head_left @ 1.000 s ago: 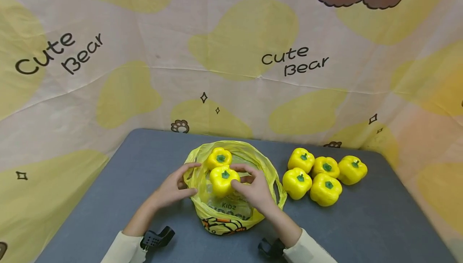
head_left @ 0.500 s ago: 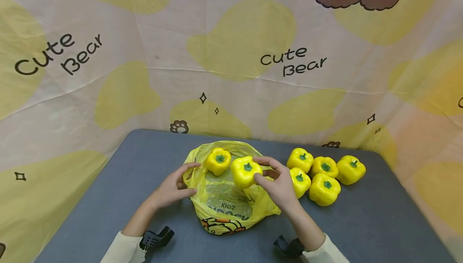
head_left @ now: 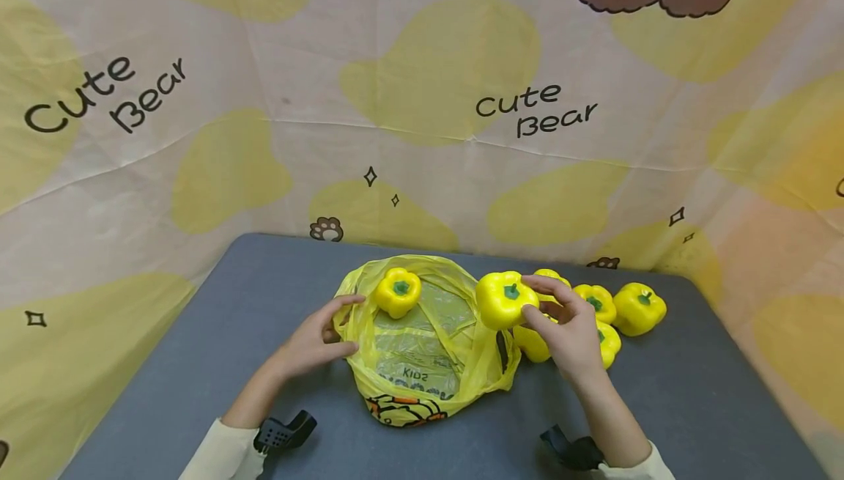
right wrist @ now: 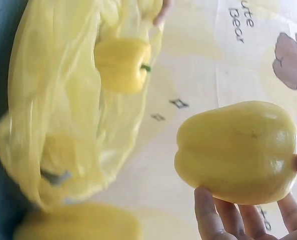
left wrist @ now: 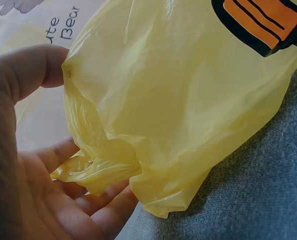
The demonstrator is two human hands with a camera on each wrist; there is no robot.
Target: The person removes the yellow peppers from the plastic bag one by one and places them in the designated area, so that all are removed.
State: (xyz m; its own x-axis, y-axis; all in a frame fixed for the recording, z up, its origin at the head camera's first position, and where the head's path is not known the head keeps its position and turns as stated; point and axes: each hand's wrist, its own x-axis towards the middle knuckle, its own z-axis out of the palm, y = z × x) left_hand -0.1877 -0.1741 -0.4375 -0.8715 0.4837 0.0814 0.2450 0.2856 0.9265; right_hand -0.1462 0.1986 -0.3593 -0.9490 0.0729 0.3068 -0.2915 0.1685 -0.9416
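My right hand (head_left: 572,337) holds a yellow bell pepper (head_left: 505,300) between thumb and fingers, above the right rim of a yellow plastic bag (head_left: 369,381). The right wrist view shows the held pepper (right wrist: 238,152) from its smooth side. The bag stands with its mouth spread, and another yellow bell pepper (head_left: 398,291) sits inside at the back left. My left hand (head_left: 315,337) rests at the bag's left rim, thumb and fingers apart. In the left wrist view the bag's bunched handle (left wrist: 103,167) lies against the fingers.
Several more yellow bell peppers (head_left: 639,309) stand grouped on the grey table (head_left: 699,392), right of the bag; my right hand partly hides some. A printed cloth (head_left: 422,84) hangs behind the table. Each wrist wears a black camera mount (head_left: 286,432).
My right hand has lifted the pepper out of the bag and carried it right, past the right rim. The left hand stays at the bag's left rim.
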